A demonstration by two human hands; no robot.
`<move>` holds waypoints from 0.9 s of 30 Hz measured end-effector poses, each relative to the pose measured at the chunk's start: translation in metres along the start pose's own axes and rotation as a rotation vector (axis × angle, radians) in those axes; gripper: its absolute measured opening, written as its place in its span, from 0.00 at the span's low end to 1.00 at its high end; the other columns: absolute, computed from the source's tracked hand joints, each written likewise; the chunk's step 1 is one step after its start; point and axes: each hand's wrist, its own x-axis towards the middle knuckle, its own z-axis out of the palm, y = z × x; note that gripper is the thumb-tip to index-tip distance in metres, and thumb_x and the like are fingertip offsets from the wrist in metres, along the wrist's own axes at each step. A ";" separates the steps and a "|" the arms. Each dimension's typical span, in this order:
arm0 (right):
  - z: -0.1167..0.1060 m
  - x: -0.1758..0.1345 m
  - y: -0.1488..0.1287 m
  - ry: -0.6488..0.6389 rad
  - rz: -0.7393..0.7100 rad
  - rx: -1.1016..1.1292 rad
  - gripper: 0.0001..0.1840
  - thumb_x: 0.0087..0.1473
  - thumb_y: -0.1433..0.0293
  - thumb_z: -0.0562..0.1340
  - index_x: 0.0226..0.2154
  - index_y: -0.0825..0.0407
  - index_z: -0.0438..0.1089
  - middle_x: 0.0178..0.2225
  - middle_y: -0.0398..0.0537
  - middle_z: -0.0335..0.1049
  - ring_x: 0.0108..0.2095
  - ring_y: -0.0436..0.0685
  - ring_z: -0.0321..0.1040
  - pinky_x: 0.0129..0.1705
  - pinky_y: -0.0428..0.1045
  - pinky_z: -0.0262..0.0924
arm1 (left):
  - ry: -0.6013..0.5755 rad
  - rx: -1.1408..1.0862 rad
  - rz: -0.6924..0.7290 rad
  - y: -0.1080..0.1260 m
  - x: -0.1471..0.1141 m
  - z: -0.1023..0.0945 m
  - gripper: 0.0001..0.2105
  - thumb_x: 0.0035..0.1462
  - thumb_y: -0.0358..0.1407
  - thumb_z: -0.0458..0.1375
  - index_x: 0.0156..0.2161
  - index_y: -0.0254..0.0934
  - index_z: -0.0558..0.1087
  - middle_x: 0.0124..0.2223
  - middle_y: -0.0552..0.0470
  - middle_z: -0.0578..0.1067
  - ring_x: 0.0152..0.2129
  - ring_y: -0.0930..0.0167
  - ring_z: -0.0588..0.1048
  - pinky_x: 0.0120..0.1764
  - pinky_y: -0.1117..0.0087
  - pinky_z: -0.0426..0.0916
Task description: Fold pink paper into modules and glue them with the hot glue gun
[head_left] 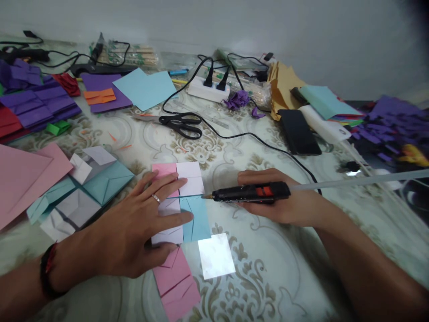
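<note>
My right hand [283, 210] is wrapped round a black hot glue gun [250, 193] with a long glue stick [362, 180] coming out of its back. Its nozzle meets the right edge of the folded papers, where a white piece [190, 172] borders a blue piece [197, 223]. My left hand [134, 223] lies with fingers spread, pressing on these pieces and on a pale lilac one [167, 223] and a pink one [162, 170]. Below, a folded pink strip [177, 286] reaches under my left thumb. Beside it lies a white square [217, 256].
Black-handled scissors [182, 123] lie beyond my hands. The glue gun's cord runs to a white power strip [208, 89]. A phone [298, 132] lies at the right. Folded papers [107, 179] and pink sheets [27, 183] lie left; purple pieces [395, 125] are heaped far right.
</note>
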 end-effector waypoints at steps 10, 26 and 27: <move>-0.001 0.007 -0.007 -0.070 -0.099 -0.026 0.12 0.63 0.64 0.65 0.29 0.51 0.68 0.28 0.44 0.69 0.28 0.53 0.66 0.32 0.49 0.61 | -0.021 0.032 0.040 -0.004 -0.002 0.000 0.26 0.61 0.35 0.63 0.64 0.45 0.70 0.73 0.38 0.62 0.74 0.48 0.52 0.71 0.35 0.44; 0.001 0.004 -0.004 -0.041 -0.034 -0.041 0.12 0.56 0.67 0.66 0.25 0.46 0.64 0.25 0.42 0.67 0.26 0.56 0.66 0.30 0.50 0.60 | -0.024 0.025 0.022 -0.003 -0.002 0.002 0.26 0.61 0.36 0.64 0.64 0.47 0.69 0.74 0.37 0.59 0.74 0.49 0.51 0.70 0.35 0.44; 0.001 0.003 -0.003 -0.039 -0.034 -0.043 0.12 0.56 0.67 0.67 0.25 0.46 0.64 0.25 0.42 0.67 0.26 0.56 0.66 0.31 0.50 0.61 | -0.025 0.026 0.026 -0.003 -0.001 0.001 0.27 0.60 0.36 0.64 0.64 0.47 0.69 0.74 0.37 0.59 0.74 0.49 0.51 0.70 0.35 0.44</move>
